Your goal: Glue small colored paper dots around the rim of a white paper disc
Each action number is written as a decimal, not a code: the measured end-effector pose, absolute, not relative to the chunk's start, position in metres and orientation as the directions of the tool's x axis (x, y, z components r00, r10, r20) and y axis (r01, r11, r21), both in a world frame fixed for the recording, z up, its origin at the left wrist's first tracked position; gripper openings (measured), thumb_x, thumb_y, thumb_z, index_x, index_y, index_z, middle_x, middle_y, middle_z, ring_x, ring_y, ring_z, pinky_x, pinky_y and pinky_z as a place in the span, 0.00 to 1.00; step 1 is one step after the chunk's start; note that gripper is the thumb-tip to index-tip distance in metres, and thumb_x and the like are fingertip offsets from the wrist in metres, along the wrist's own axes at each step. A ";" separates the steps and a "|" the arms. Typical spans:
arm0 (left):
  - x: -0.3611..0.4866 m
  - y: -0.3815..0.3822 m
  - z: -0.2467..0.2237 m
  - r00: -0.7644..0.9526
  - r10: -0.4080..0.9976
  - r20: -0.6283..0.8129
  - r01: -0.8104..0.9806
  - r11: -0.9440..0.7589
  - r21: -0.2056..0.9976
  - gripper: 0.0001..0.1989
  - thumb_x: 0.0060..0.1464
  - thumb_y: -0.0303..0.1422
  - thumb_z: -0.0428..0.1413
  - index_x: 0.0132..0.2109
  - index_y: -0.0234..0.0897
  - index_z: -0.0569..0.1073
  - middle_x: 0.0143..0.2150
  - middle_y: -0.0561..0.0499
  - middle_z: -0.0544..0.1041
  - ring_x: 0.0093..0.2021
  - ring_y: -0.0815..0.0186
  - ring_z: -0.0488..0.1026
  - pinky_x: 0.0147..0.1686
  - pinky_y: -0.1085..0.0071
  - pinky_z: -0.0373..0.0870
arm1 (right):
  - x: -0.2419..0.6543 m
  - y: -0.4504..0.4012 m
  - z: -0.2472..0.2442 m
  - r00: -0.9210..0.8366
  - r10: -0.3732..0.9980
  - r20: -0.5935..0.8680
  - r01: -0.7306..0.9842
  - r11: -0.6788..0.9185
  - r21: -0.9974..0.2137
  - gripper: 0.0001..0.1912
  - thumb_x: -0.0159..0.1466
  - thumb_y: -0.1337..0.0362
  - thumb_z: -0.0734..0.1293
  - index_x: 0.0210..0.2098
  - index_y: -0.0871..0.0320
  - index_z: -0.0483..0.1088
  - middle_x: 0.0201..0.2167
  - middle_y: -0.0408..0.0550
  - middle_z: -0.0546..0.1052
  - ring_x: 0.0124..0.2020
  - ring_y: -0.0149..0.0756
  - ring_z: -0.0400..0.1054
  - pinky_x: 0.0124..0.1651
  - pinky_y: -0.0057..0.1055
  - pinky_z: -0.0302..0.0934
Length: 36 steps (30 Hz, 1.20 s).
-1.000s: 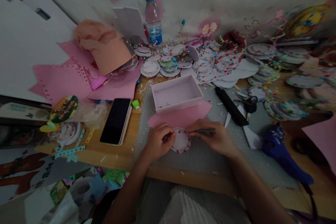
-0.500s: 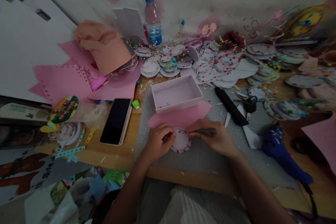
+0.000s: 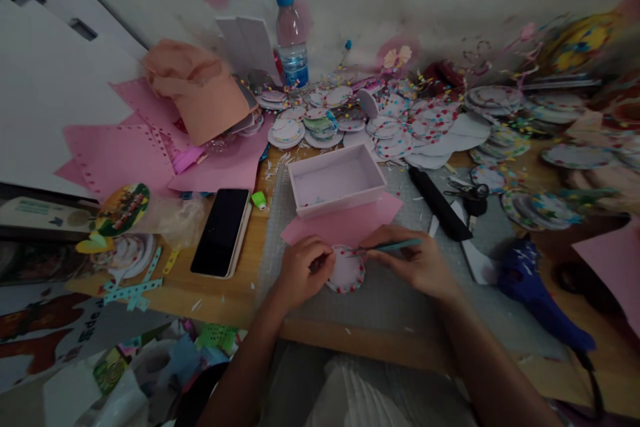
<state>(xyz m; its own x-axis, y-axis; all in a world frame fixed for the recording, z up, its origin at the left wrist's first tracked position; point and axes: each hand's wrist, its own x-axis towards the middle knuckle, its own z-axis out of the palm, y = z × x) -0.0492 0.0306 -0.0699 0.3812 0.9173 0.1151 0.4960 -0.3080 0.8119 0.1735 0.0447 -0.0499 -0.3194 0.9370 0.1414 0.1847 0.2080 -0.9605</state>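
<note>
A small white disc (image 3: 346, 271) with red bits around its rim lies just above the cutting mat. My left hand (image 3: 306, 270) pinches the disc's left edge, fingers curled. In my right hand (image 3: 410, 260) are teal tweezers (image 3: 395, 245), gripped between thumb and fingers. Their tips reach the disc's upper right rim; whether they hold a bit is too small to tell. Directly behind the disc is a pink sheet (image 3: 350, 221), partly under a shallow white box (image 3: 337, 183) with a few tiny bits inside.
Many decorated discs (image 3: 390, 127) are piled along the wall, near a water bottle (image 3: 293, 40). A phone (image 3: 221, 232) lies left of the mat (image 3: 320, 310). To the right are a black cutter-like tool (image 3: 440, 203), keys (image 3: 475, 197) and a blue glue gun (image 3: 540, 300).
The tweezers in my right hand have swung so their tips now point onto the disc's upper rim, with more of the teal handle showing. My left hand stays almost still.
</note>
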 end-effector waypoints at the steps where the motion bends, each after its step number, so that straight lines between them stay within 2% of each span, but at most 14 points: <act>1: -0.049 0.031 -0.070 0.382 0.917 0.113 0.494 -0.305 0.814 0.06 0.56 0.27 0.52 0.30 0.36 0.70 0.27 0.54 0.67 0.27 0.71 0.63 0.28 0.74 0.58 | 0.174 0.045 -0.051 -0.305 0.939 0.157 0.168 0.216 -0.962 0.04 0.58 0.64 0.71 0.34 0.53 0.76 0.31 0.45 0.80 0.33 0.36 0.74 0.38 0.32 0.69; 6: -0.050 0.031 -0.071 0.381 0.917 0.114 0.480 -0.302 0.824 0.06 0.56 0.26 0.52 0.31 0.36 0.70 0.27 0.54 0.68 0.27 0.71 0.63 0.28 0.74 0.58 | 0.176 0.048 -0.056 -0.168 0.960 0.223 0.142 0.247 -0.959 0.03 0.59 0.63 0.70 0.33 0.52 0.76 0.30 0.45 0.79 0.32 0.36 0.74 0.37 0.33 0.69; 12: -0.049 0.031 -0.070 0.370 0.921 0.124 0.501 -0.310 0.808 0.06 0.55 0.27 0.52 0.29 0.35 0.69 0.26 0.54 0.66 0.26 0.71 0.62 0.27 0.74 0.57 | 0.177 0.049 -0.055 0.092 0.974 0.208 0.086 0.201 -0.976 0.06 0.61 0.61 0.67 0.32 0.53 0.76 0.30 0.45 0.77 0.31 0.34 0.72 0.34 0.31 0.68; 16: -0.049 0.029 -0.066 0.324 0.932 0.162 0.480 -0.310 0.821 0.11 0.59 0.30 0.51 0.27 0.35 0.67 0.26 0.54 0.65 0.28 0.70 0.63 0.28 0.73 0.58 | 0.178 0.059 -0.051 0.213 0.930 0.300 0.053 0.295 -0.954 0.05 0.62 0.63 0.66 0.35 0.53 0.75 0.34 0.46 0.77 0.31 0.33 0.71 0.33 0.31 0.67; 18: -0.051 0.027 -0.067 0.233 0.949 0.213 0.440 -0.298 0.847 0.11 0.60 0.31 0.49 0.28 0.36 0.67 0.28 0.52 0.67 0.30 0.68 0.65 0.31 0.73 0.61 | 0.177 0.068 -0.046 0.186 0.912 0.365 0.081 0.356 -0.931 0.05 0.62 0.63 0.66 0.36 0.53 0.75 0.36 0.47 0.78 0.36 0.37 0.72 0.37 0.34 0.67; 21: -0.054 0.026 -0.073 -0.026 0.960 0.278 0.355 -0.251 0.900 0.09 0.61 0.34 0.49 0.34 0.37 0.70 0.32 0.50 0.70 0.35 0.66 0.68 0.35 0.71 0.65 | 0.172 0.082 -0.042 0.069 0.903 0.424 0.135 0.413 -0.901 0.07 0.63 0.62 0.65 0.40 0.53 0.74 0.43 0.49 0.78 0.46 0.41 0.72 0.48 0.41 0.66; 23: -0.056 0.027 -0.078 -0.196 0.947 0.256 0.276 -0.197 0.941 0.08 0.60 0.35 0.50 0.38 0.37 0.71 0.36 0.49 0.72 0.37 0.64 0.70 0.37 0.70 0.67 | 0.169 0.090 -0.044 -0.011 0.894 0.449 0.227 0.439 -0.869 0.07 0.63 0.62 0.65 0.41 0.52 0.73 0.47 0.50 0.77 0.49 0.42 0.70 0.53 0.45 0.62; 25: -0.057 0.028 -0.082 -0.290 0.935 0.202 0.200 -0.147 0.969 0.08 0.59 0.37 0.52 0.41 0.38 0.71 0.38 0.49 0.73 0.39 0.64 0.71 0.38 0.70 0.68 | 0.167 0.093 -0.049 -0.074 0.876 0.476 0.340 0.471 -0.814 0.08 0.63 0.61 0.65 0.41 0.52 0.73 0.47 0.50 0.77 0.49 0.42 0.69 0.54 0.46 0.61; 29: -0.056 0.030 -0.084 -0.287 0.939 0.190 0.163 -0.148 0.976 0.09 0.59 0.38 0.52 0.43 0.38 0.71 0.39 0.49 0.73 0.40 0.64 0.71 0.41 0.70 0.69 | 0.167 0.085 -0.060 -0.118 0.864 0.489 0.427 0.489 -0.760 0.09 0.65 0.62 0.63 0.43 0.52 0.72 0.42 0.49 0.78 0.47 0.41 0.70 0.51 0.43 0.63; 36: -0.053 0.029 -0.083 -0.186 0.952 0.245 0.281 -0.187 0.941 0.13 0.60 0.39 0.52 0.50 0.39 0.67 0.47 0.45 0.71 0.45 0.63 0.70 0.43 0.68 0.69 | 0.167 0.049 -0.064 -0.107 0.867 0.487 0.445 0.480 -0.756 0.09 0.65 0.63 0.63 0.44 0.51 0.71 0.44 0.47 0.78 0.48 0.41 0.69 0.54 0.45 0.61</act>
<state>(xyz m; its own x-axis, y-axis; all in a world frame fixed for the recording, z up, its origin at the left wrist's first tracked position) -0.0533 0.0293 -0.0834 -0.1858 0.9517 0.2446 0.2813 -0.1870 0.9412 0.1670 0.0489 -0.0640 -0.1074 0.8666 0.4873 0.4453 0.4802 -0.7557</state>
